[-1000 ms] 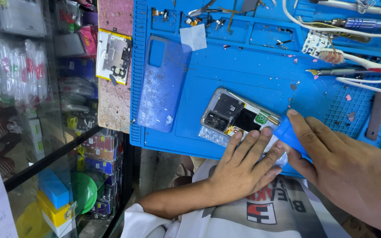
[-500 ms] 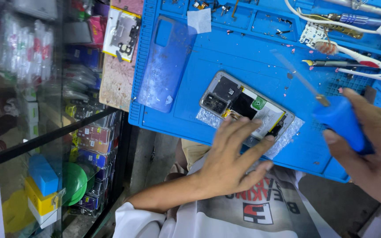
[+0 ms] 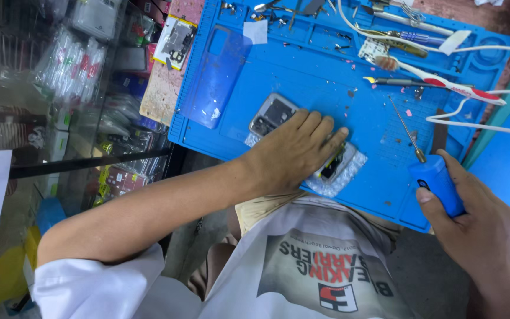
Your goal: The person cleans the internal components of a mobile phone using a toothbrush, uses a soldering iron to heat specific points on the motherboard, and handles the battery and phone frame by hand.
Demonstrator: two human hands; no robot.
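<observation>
I observed the left hand [image 3: 293, 155] pressed flat, fingers spread, on the opened phone [image 3: 302, 142] lying on the blue work mat [image 3: 302, 77]. The phone's long axis ran diagonally, camera end up-left. The right hand [image 3: 467, 218], fingers clamped on the blue-handled screwdriver [image 3: 429, 162], stood well to the phone's right, tip pointing up-left; the left hand was nearer

Left hand [image 3: 293, 153] presses phone [image 3: 278, 115]; right hand [image 3: 473, 224] grips screwdriver [image 3: 435, 177].
</observation>
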